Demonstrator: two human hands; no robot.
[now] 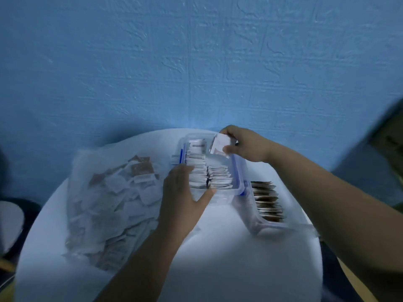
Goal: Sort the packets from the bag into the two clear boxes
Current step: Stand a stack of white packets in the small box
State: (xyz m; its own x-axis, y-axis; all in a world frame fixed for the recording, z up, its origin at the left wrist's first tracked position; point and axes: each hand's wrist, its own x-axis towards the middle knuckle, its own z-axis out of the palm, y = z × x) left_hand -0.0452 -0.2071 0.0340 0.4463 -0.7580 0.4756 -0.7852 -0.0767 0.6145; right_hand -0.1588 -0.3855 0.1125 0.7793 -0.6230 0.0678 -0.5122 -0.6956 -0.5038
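The bag (113,199) is of thin clear plastic and lies on the left part of the round white table (218,262); through it show many loose packets (130,192), most of them white and a few brown, heaped without order. Just beside it, in the middle of the table, stands the first clear box (237,164) with blue latches on its sides, and inside it the white packets (218,176) stand on edge in two close rows. The second clear box (257,223) touches its right side and holds a row of brown packets (267,201), also on edge. The right hand (246,144) pinches one packet (219,144) between thumb and fingers above the far end of the first box; this packet is white with a reddish-brown mark near its lower edge. The left hand (181,199) is spread, fingers straight and thumb apart, and it rests against the near left side of the first box and its packets, grasping nothing. This hand is blurred, so the exact contact is hard to judge. The print on the packets cannot be read, the near wall of the second box is smeared, and the blue wall (196,62) behind is plain
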